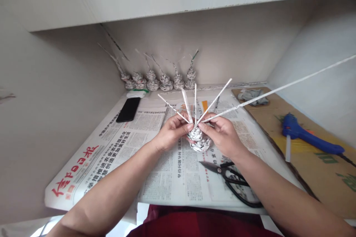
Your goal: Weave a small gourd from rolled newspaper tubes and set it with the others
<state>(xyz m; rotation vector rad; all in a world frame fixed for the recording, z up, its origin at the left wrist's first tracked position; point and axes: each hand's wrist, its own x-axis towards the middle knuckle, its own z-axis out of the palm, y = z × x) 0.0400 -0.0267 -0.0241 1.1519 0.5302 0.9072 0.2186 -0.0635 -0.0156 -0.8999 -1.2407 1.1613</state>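
A small gourd-shaped woven paper piece [200,143] is held between my two hands above the newspaper. Several rolled paper strips fan up out of its top, and one long paper strip [267,93] runs off to the upper right. My left hand [175,129] pinches the piece's neck and strip bases from the left. From the right, my right hand [221,131] closes thumb and finger on the base of the long strip at the woven top. Black-handled scissors [239,181] lie below my right hand, partly hidden by the forearm.
Several finished-looking woven paper gourds [166,81] stand in a row along the back wall. A black phone [128,109] lies on the newspaper [111,163] at left. On cardboard [328,196] at right rest a blue glue gun [311,137] and a crumpled grey cloth [253,96].
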